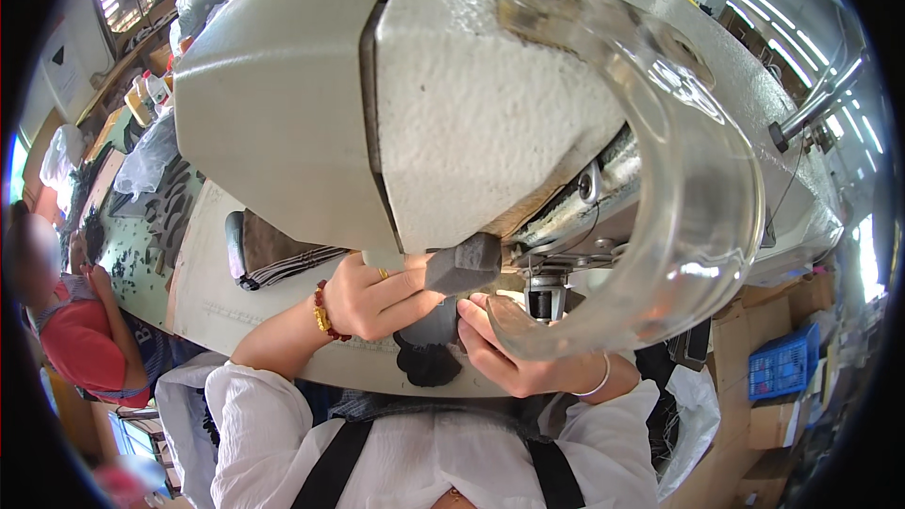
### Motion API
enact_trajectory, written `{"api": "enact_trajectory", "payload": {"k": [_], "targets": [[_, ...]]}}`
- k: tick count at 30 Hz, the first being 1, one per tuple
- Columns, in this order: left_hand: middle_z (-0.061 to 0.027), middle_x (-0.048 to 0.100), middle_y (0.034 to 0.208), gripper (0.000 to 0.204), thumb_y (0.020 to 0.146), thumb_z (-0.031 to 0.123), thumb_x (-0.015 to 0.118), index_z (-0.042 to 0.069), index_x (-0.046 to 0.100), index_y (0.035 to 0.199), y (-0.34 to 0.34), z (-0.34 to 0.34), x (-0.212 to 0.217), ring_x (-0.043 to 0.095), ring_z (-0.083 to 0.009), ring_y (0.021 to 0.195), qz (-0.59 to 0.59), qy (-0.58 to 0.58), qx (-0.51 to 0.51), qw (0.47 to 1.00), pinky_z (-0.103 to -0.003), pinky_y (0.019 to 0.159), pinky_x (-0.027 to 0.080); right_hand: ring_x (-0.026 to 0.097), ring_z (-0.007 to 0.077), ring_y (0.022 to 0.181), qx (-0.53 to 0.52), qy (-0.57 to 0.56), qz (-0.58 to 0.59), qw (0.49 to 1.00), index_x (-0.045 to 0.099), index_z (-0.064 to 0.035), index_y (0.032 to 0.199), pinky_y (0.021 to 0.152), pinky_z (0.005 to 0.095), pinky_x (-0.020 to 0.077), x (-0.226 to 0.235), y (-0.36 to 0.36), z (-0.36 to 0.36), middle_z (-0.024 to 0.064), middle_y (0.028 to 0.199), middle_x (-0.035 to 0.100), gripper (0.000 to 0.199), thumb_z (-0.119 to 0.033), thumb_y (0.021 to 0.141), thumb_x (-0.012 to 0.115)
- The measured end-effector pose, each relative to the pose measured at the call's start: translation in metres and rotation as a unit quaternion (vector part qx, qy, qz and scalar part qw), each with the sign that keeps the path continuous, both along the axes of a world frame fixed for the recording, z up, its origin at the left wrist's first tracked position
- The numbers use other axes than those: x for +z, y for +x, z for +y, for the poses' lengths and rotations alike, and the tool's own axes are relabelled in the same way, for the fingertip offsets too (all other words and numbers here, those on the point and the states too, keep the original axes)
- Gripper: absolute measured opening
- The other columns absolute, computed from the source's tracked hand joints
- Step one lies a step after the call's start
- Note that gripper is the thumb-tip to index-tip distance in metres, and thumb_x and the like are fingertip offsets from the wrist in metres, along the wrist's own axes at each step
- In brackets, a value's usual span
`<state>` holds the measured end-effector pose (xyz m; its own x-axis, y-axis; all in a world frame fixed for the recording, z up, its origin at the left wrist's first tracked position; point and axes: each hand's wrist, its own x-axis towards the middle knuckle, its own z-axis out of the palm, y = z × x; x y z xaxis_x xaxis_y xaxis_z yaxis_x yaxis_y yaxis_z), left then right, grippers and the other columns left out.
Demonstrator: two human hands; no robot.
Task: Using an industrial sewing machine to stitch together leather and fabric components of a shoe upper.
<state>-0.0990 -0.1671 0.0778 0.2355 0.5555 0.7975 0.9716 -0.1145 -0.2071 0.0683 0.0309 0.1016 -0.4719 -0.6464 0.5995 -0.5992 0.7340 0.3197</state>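
Note:
A white sewing machine (500,104) fills the upper middle, its clear curved guard (702,254) bending round the needle area. Left of the presser foot (544,298), my left hand (372,297) has its fingers closed on a dark grey fabric piece (464,266). More dark grey fabric (429,330) lies below it at the table's near edge, with a black bunched part hanging down. My right hand (504,353) pinches the edge of that lower fabric beside the presser foot. The guard partly covers its fingers.
A stack of folded fabric pieces (278,250) lies on the white machine table (212,269) at left. Beyond, a person in red (90,335) sits at a green table (137,236) strewn with dark pieces. A blue plastic crate (784,363) stands among cardboard boxes at right.

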Motion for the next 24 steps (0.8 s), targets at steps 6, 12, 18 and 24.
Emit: {"api": "enact_trajectory", "payload": {"k": [6, 12, 18, 24], "targets": [[-0.0051, 0.063, 0.079, 0.019, 0.061, 0.014, 0.076, 0.009, 0.071, 0.078, 0.007, 0.010, -0.010, 0.071, -0.0231, 0.081, -0.034, 0.065, 0.002, 0.997, -0.035, 0.062, 0.057, 0.073, 0.0122, 0.096, -0.046, 0.119, 0.075, 0.989, 0.074, -0.0064, 0.095, 0.076, 0.0237, 0.0590, 0.001, 0.001, 0.010, 0.0064, 0.110, 0.075, 0.019, -0.008, 0.078, 0.067], [-0.0057, 0.069, 0.083, 0.021, 0.060, 0.012, 0.077, 0.008, 0.074, 0.081, -0.007, 0.002, -0.029, 0.073, -0.0253, 0.084, 0.004, 0.008, 0.025, 1.000, -0.038, 0.067, 0.059, 0.068, 0.0073, 0.081, -0.088, 0.012, 0.082, 0.993, 0.077, -0.0133, 0.096, 0.069, 0.0194, 0.0512, -0.037, -0.004, 0.007, 0.0007, 0.109, 0.077, 0.024, -0.010, 0.074, 0.067], [-0.0094, 0.077, 0.100, 0.031, 0.065, 0.011, 0.077, 0.006, 0.080, 0.095, -0.011, 0.007, -0.051, 0.075, -0.0273, 0.089, -0.086, -0.032, 0.049, 0.995, -0.042, 0.075, 0.060, 0.066, 0.0046, 0.083, -0.123, -0.044, 0.031, 0.991, 0.076, -0.0131, 0.101, 0.069, 0.0187, 0.0478, -0.061, -0.001, 0.006, -0.0020, 0.108, 0.077, 0.029, -0.006, 0.077, 0.064], [-0.0097, 0.078, 0.104, 0.040, 0.065, 0.009, 0.074, 0.005, 0.081, 0.104, -0.015, 0.007, -0.062, 0.075, -0.0286, 0.092, -0.116, -0.043, 0.066, 0.990, -0.041, 0.078, 0.060, 0.068, 0.0071, 0.100, -0.174, 0.044, 0.053, 0.982, 0.072, -0.0046, 0.114, 0.083, 0.0224, 0.0553, -0.052, -0.002, 0.008, 0.0009, 0.119, 0.072, 0.031, -0.005, 0.085, 0.061]]}}
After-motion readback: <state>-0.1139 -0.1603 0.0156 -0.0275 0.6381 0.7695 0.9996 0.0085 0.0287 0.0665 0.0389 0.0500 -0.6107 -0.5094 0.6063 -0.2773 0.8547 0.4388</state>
